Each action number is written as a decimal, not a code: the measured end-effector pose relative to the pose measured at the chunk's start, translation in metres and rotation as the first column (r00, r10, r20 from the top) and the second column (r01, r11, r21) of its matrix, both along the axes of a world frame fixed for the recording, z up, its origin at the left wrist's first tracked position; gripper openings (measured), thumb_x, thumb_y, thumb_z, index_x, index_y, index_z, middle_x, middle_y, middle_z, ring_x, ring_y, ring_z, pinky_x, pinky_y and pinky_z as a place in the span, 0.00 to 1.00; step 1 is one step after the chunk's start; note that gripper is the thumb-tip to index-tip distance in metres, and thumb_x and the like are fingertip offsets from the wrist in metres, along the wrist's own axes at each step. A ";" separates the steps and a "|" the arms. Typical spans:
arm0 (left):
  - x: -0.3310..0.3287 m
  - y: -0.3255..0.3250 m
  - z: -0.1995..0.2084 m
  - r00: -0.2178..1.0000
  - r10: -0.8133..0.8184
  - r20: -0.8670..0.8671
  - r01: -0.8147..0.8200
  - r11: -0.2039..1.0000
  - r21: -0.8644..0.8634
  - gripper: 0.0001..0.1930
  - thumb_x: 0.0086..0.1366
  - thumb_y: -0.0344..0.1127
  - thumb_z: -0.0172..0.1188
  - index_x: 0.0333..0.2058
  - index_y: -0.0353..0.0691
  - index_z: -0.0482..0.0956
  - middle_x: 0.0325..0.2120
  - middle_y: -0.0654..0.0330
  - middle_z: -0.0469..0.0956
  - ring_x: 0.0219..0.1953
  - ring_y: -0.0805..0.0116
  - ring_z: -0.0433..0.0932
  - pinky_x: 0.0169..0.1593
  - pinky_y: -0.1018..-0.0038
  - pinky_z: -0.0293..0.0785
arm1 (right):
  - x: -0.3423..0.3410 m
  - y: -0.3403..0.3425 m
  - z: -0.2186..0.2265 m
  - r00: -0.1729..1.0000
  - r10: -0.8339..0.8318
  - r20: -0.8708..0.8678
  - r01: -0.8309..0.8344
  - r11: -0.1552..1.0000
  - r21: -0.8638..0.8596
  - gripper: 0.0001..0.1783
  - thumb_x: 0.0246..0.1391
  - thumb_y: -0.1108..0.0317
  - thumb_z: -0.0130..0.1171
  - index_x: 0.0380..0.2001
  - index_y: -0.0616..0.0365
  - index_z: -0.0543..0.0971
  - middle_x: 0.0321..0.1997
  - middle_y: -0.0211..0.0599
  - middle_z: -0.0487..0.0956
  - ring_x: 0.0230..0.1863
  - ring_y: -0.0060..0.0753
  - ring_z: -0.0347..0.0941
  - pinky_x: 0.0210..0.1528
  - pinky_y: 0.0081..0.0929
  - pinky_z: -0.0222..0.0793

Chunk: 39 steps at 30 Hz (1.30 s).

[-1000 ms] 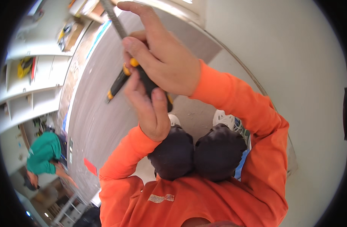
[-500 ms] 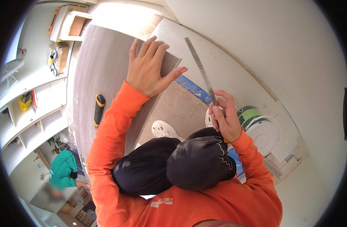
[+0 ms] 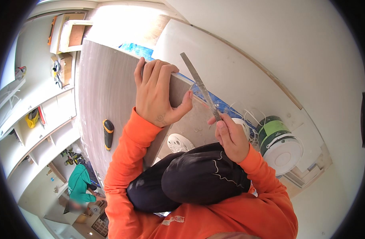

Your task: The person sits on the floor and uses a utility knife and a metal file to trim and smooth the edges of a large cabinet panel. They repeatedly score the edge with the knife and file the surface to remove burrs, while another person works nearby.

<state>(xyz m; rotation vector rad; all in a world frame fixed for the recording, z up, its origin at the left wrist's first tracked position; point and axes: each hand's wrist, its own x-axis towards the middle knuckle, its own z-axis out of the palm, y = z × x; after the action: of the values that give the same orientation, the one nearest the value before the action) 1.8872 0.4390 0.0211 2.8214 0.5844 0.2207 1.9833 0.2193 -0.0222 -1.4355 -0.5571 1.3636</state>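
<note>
A long grey wood-grain board (image 3: 106,87) slants across my left side. My left hand (image 3: 156,89) grips it near the corner, its fingers bent over the far edge and the thumb by the right edge. A flat metal file (image 3: 200,85) is held by its lower end in my right hand (image 3: 232,139). The blade slants up and left, crossing the board's corner in the picture; I cannot tell if they touch. On the board, left of my forearm, lies a black and yellow utility knife (image 3: 108,134).
A green bucket with a white lid (image 3: 284,153) stands at right beside loose white strands (image 3: 252,119). Blue sheeting (image 3: 136,49) shows beyond the board. White shelving (image 3: 51,115) runs along the left, where a person in a green top (image 3: 79,181) bends down. A pale wall rises at right.
My left hand has gone from lying spread on the board to bending its fingers over the edge. The file has moved left and down, closer to the board's corner.
</note>
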 end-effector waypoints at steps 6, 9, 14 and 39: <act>-0.001 -0.001 -0.006 0.998 0.024 0.055 -0.023 1.000 -0.004 0.25 0.47 0.43 0.66 0.40 0.35 0.69 0.37 0.54 0.72 0.48 0.51 0.71 0.66 0.46 0.52 | 0.001 0.003 0.000 0.998 0.015 -0.068 -0.019 0.997 -0.069 0.12 0.71 0.64 0.43 0.37 0.61 0.70 0.17 0.35 0.68 0.19 0.31 0.65 0.26 0.29 0.61; -0.003 -0.001 -0.006 0.999 0.026 0.028 -0.025 0.999 -0.033 0.27 0.46 0.40 0.65 0.43 0.34 0.68 0.42 0.51 0.73 0.50 0.49 0.71 0.68 0.44 0.49 | 0.002 0.003 0.001 0.998 0.036 -0.058 -0.040 0.996 -0.077 0.14 0.72 0.63 0.43 0.36 0.63 0.69 0.17 0.35 0.68 0.18 0.29 0.64 0.24 0.28 0.60; -0.004 -0.001 -0.006 0.999 0.034 0.004 -0.034 0.998 -0.060 0.29 0.45 0.39 0.66 0.45 0.33 0.67 0.44 0.50 0.74 0.52 0.48 0.71 0.68 0.43 0.47 | 0.004 0.003 0.003 0.996 0.080 -0.045 -0.084 0.992 -0.096 0.17 0.72 0.61 0.42 0.37 0.67 0.69 0.17 0.32 0.67 0.18 0.21 0.62 0.23 0.23 0.57; -0.009 -0.002 -0.010 0.994 0.057 0.094 -0.045 0.991 -0.124 0.30 0.49 0.41 0.70 0.46 0.30 0.68 0.45 0.43 0.71 0.50 0.42 0.71 0.63 0.34 0.57 | -0.006 -0.002 0.012 0.984 0.147 0.097 -0.134 0.982 -0.132 0.31 0.73 0.54 0.40 0.51 0.83 0.66 0.17 0.37 0.70 0.16 0.23 0.65 0.21 0.23 0.61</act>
<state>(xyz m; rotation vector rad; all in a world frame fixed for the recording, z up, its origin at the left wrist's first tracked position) 1.8782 0.4369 0.0113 2.6643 0.6265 0.3192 1.9772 0.2170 -0.0100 -1.6028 -0.6625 1.4609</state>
